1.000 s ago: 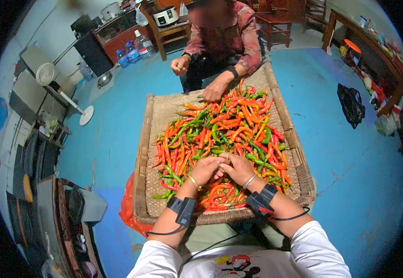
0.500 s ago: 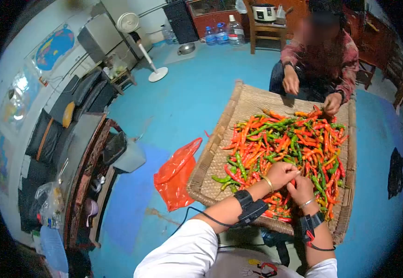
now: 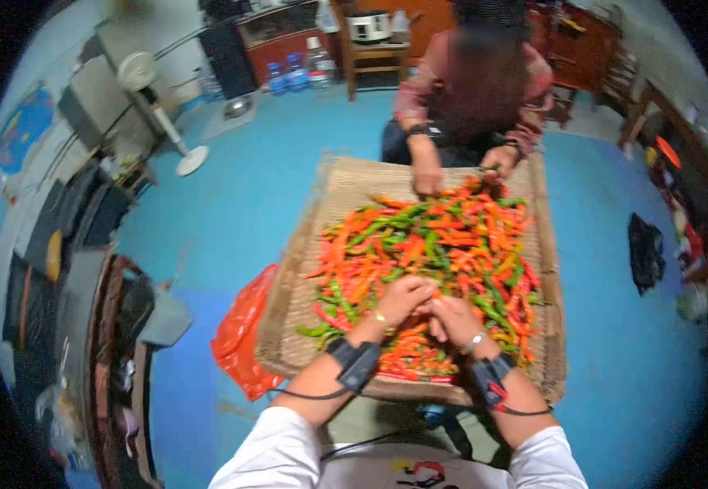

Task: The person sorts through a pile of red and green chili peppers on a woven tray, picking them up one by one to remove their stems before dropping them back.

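A large heap of red, orange and green chili peppers [image 3: 419, 244] lies on a woven tray [image 3: 299, 281] in front of me. Over the near part of the heap, my left hand [image 3: 407, 299] and my right hand [image 3: 454, 319] meet at the fingertips. Both are closed in a pinch, and a bit of orange shows between them, apparently a chili pepper mostly covered by the fingers. Blur hides its exact shape. Each wrist wears a bangle, and a black strapped device with a cable sits on each forearm.
Across the tray a person [image 3: 476, 98] in a patterned sleeve reaches into the far peppers with both hands. A red plastic bag [image 3: 244, 338] lies on the blue floor left of the tray, a black bag [image 3: 646, 253] to the right. A wooden table [image 3: 97, 326] stands at far left.
The view has swung right, so everything appears further left. My hands stay together over the near peppers. The other person's hand has lowered onto the far side of the heap.
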A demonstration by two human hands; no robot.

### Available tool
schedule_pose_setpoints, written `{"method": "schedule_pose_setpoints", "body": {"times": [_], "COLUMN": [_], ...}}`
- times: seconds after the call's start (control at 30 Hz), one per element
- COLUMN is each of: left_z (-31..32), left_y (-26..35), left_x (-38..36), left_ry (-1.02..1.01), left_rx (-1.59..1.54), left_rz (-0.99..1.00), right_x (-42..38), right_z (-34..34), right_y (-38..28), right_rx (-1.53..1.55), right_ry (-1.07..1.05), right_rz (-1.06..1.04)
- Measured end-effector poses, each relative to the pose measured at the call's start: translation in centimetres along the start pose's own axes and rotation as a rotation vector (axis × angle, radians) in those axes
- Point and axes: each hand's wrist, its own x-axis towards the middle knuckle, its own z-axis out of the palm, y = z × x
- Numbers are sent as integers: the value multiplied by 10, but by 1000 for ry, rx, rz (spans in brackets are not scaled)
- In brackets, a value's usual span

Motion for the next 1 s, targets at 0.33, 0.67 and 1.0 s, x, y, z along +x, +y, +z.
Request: {"method": "schedule_pose_setpoints", "body": {"times": [0.33, 0.67, 1.0], "left_z": [-12, -40, -8], "left_y": [-7, 55, -1], "left_x": [6, 39, 35], "left_ry": [194, 589, 302], "left_rx": [-313, -70, 178], "left_rz": [-66, 94, 5], "right_x": [2, 3, 4], "right_z": [3, -4, -12], "right_y": [-6, 2, 11], "right_rx": [84, 216, 201], "right_ry": [-108, -40, 152], "right_rz": [59, 26, -17]}}
